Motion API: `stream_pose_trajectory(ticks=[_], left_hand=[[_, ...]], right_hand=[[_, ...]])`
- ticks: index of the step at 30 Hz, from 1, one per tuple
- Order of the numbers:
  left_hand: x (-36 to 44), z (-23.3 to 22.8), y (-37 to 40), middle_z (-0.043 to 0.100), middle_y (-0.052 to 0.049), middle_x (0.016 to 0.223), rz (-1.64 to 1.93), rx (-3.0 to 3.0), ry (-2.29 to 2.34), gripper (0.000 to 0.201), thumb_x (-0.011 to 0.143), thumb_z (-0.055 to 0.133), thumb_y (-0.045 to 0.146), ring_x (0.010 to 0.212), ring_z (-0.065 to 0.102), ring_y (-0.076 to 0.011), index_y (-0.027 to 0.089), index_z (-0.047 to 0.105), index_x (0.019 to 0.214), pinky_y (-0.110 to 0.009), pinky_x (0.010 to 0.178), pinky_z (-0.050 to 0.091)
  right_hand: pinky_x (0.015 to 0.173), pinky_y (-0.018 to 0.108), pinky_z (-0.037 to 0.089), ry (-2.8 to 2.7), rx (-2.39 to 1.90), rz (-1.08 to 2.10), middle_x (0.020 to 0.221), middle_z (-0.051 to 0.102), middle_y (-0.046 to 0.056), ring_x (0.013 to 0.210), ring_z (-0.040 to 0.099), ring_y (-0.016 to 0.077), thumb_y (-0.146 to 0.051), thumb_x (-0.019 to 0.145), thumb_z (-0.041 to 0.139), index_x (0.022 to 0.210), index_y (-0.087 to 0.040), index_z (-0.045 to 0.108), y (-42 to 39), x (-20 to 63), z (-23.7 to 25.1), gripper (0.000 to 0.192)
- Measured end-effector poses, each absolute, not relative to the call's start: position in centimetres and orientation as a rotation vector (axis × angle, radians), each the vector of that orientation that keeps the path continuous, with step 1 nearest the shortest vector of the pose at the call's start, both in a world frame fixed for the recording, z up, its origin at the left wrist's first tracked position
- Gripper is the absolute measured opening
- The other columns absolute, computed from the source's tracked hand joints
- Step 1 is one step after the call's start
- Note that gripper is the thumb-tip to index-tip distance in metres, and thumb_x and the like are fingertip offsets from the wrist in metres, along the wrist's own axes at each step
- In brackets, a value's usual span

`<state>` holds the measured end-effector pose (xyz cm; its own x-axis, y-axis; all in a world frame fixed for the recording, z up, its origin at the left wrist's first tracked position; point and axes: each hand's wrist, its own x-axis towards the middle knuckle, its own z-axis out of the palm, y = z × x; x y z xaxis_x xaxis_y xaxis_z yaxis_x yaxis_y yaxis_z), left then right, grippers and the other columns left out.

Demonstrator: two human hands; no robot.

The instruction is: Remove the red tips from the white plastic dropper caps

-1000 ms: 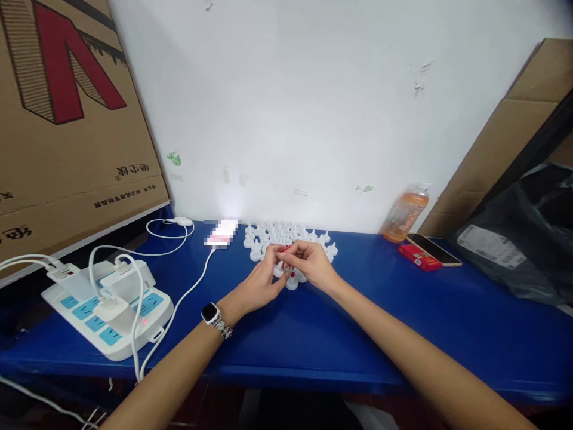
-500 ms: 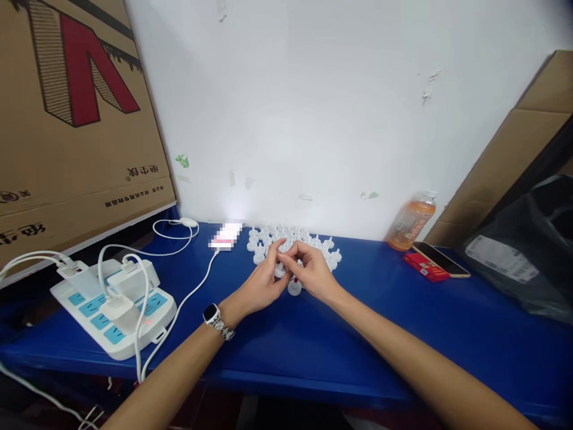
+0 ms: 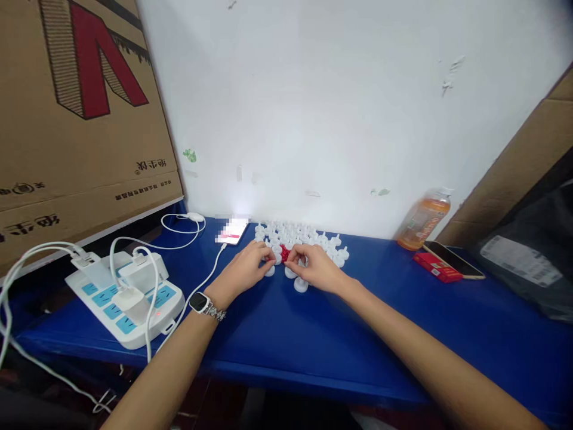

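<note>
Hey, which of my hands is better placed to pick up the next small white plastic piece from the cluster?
Probably right. The right hand rests among the small white plastic pieces, one piece just beneath it. The left hand sits at the cluster's edge. Both pinch a small red item.

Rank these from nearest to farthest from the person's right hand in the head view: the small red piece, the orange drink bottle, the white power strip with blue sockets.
1. Small red piece: at the fingertips of the right hand, between both hands.
2. Orange drink bottle: to the right, against the wall.
3. White power strip with blue sockets: far left on the blue table.
</note>
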<state>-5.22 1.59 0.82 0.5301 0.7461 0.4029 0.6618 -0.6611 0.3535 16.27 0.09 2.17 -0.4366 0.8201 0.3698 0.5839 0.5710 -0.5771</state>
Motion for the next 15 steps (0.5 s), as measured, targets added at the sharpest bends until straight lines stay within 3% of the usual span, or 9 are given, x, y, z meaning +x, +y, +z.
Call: stream_pose_trajectory(ticks=[4, 11, 15], left_hand=[[-6.5, 1.0, 2.2, 0.062, -0.004, 0.089, 0.765, 2.541, 1.330, 0.015, 0.092, 0.054, 0.028, 0.090, 0.055, -0.0217, 0.021, 0.067, 0.088, -0.033, 0.079, 0.044], [-7.2, 0.8, 2.8, 0.061, -0.005, 0.090, 0.776, 2.527, 1.455, 0.013, 0.090, 0.055, 0.026, 0.090, 0.057, -0.0226, 0.020, 0.067, 0.089, -0.033, 0.077, 0.042], [-7.0, 0.9, 2.7, 0.061, -0.005, 0.085, 0.803, 2.461, 1.437, 0.020, 0.093, 0.049, 0.027, 0.079, 0.058, -0.0191, 0.018, 0.066, 0.090, -0.031, 0.071, 0.042]], right_hand=[[0.078, 0.028, 0.041, -2.279, -1.097, 0.462, 0.071, 0.069, -0.003, 0.068, 0.060, 0.0123, -0.015, 0.081, 0.062, 0.079, -0.020, 0.066, 0.6, 15.2, 2.2, 0.007], [0.071, 0.025, 0.040, -2.289, -1.050, 0.542, 0.070, 0.069, -0.003, 0.064, 0.059, 0.0110, -0.014, 0.080, 0.062, 0.080, -0.020, 0.065, 1.7, 12.7, 2.0, 0.006], [0.071, 0.026, 0.039, -2.232, -1.039, 0.549, 0.076, 0.070, -0.004, 0.061, 0.056, 0.0100, -0.020, 0.083, 0.060, 0.094, -0.021, 0.064, 2.0, 11.9, 2.3, 0.012]])
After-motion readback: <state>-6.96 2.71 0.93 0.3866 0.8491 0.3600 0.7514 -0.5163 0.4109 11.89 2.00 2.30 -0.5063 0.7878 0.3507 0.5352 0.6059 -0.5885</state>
